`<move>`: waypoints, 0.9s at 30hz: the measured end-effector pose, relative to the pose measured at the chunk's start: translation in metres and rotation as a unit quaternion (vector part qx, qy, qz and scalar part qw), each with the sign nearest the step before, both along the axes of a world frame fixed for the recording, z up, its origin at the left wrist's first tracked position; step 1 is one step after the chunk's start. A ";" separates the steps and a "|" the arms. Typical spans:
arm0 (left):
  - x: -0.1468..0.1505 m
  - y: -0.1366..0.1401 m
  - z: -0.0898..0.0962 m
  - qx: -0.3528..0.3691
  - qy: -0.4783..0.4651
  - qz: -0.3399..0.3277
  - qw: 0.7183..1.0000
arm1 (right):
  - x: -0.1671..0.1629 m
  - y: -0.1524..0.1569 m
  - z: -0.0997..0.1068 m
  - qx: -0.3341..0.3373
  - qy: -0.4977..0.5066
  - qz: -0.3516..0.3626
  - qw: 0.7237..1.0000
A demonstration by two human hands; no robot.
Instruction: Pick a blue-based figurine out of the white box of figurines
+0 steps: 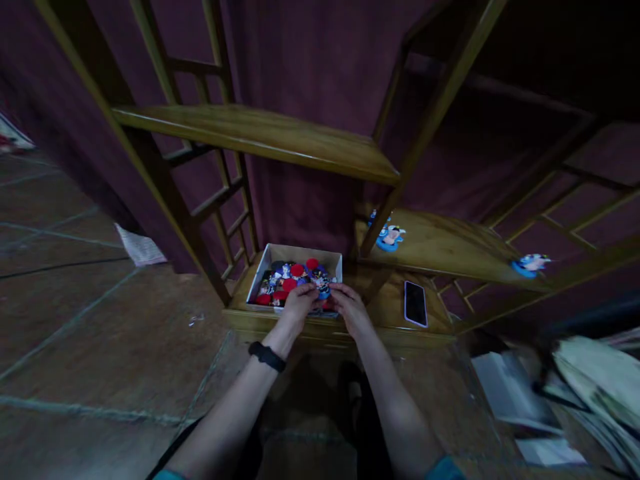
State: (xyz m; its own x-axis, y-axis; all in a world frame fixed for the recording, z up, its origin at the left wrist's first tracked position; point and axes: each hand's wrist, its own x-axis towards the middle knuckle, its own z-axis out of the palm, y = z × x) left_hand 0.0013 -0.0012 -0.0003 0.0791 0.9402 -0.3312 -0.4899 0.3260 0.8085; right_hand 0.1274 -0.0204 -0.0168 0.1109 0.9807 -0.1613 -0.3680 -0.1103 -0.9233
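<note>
Left hand [300, 301] and right hand [350, 305] are clamping a figurine [323, 289] over the box [290, 253]! A phone [415, 303] is lying right of the box.

A black wristband [268, 357] and teal sleeves [444, 469] are worn.

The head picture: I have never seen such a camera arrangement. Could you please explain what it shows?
There is no machine here, only a person's bare hands. The camera is worn on the head and looks forward and down, so the forearms enter from below. The left hand and right hand seem to hold a small figure between their fingertips, over an open box of colourful little items. The box sits on a low wooden shelf; a phone lies there too. Blue-based figures stand on a higher shelf.
</note>
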 end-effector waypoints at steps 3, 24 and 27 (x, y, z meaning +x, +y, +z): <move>0.001 -0.001 -0.001 0.027 0.041 -0.019 0.999 | -0.001 0.000 0.001 -0.009 -0.013 -0.008 1.000; 0.001 0.001 -0.008 0.079 0.098 -0.059 0.990 | -0.007 -0.001 0.003 -0.045 0.006 -0.046 0.998; 0.002 0.001 -0.007 0.166 0.201 -0.073 0.963 | -0.006 -0.002 0.007 -0.035 0.026 -0.035 0.998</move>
State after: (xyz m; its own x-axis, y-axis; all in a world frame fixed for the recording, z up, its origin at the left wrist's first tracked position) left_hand 0.0031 -0.0007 -0.0078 0.1463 0.9882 -0.0449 -0.0839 0.0576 0.9948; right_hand 0.1216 -0.0220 -0.0094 0.1679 0.9568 -0.2372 -0.4241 -0.1472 -0.8936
